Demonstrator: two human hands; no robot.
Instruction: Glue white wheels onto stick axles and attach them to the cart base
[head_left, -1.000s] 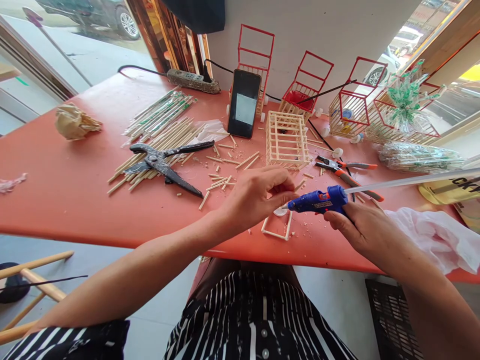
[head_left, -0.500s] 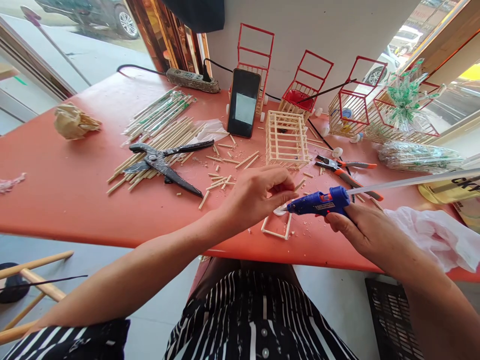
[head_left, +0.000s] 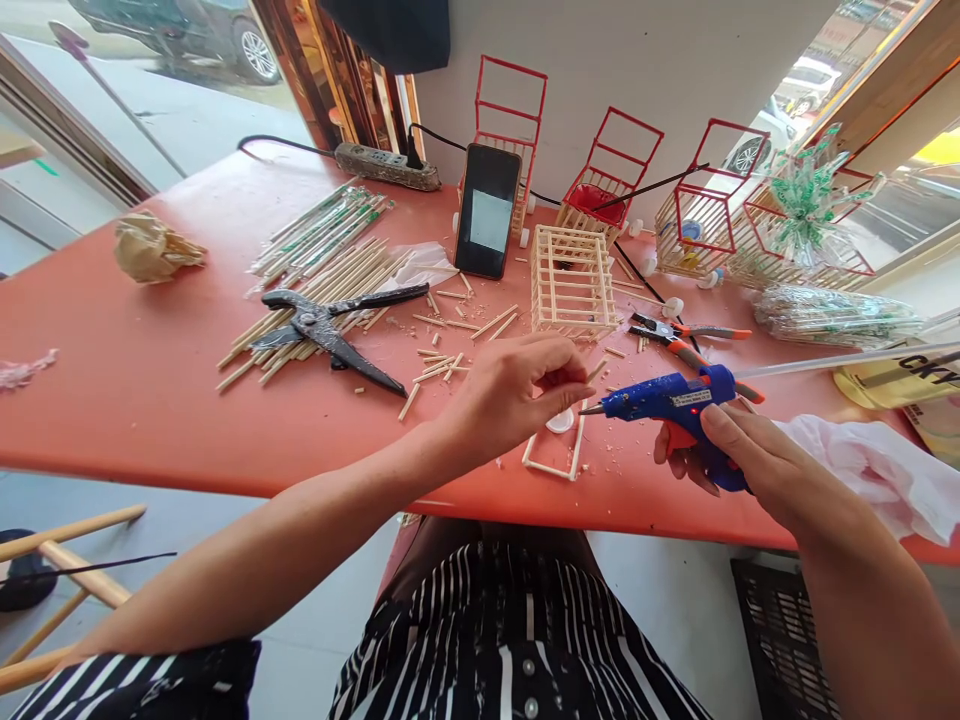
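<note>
My right hand [head_left: 739,445] grips a blue hot glue gun [head_left: 667,397] with a clear glue stick [head_left: 840,358] out of its back. Its metal nozzle points left, close to the fingertips of my left hand [head_left: 529,385]. Between thumb and fingers, my left hand pinches a short wooden stick [head_left: 598,370], mostly hidden by the fingers. Under the nozzle, a small rectangular stick frame [head_left: 553,470] lies on the red table [head_left: 360,440], partly behind my left hand. A white round piece [head_left: 559,421] sits inside the frame. Just beyond stands a wooden stick cage [head_left: 574,280].
Black-handled cutters [head_left: 322,330] rest on a pile of sticks [head_left: 360,270] at left. Orange-handled pliers [head_left: 686,335] lie at right. A phone [head_left: 487,212] leans upright before several red-framed stick carts [head_left: 615,160]. A power strip [head_left: 386,166] and crumpled tissue [head_left: 870,475] are also there.
My right hand has drawn the glue gun back to the right, so its nozzle is farther from the stick. My left hand has stayed almost still.
</note>
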